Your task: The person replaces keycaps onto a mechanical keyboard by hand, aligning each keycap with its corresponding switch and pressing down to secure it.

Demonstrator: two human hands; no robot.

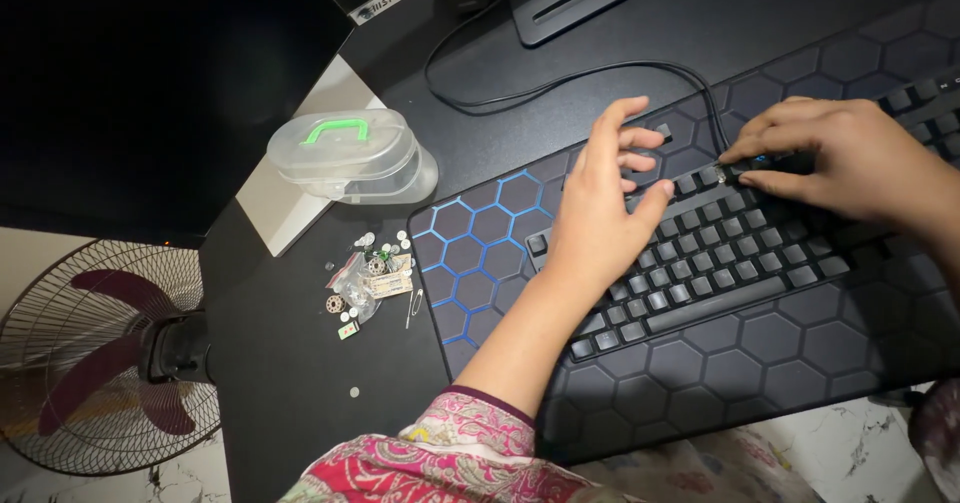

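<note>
- A black keyboard is seen under both hands, on a dark hexagon-patterned desk mat; its long axis runs from lower left, near the left wrist, up to the right past the right hand, where it is cut off by the frame edge.
- The left hand is laid across the left part of the keyboard, palm down, fingers spread and loosely open; nothing is gripped. The fingertips point up and to the right; the forearm enters from below, in a pink patterned sleeve.
- The right hand is held over the upper key rows, fingers curled and pinched together at a small spot on the top row. Whether a keycap or other small part is gripped cannot be told.
- A black cable is seen beyond the left fingertips, looping across the worktop and ending between the two hands.
- Left of the left hand, bare mat is left free up to its edge. Further left, small loose items are scattered on the worktop, with a clear lidded box with a green handle beyond them.
- A standing fan is seen off the worktop's left edge, well apart from both hands.
</note>
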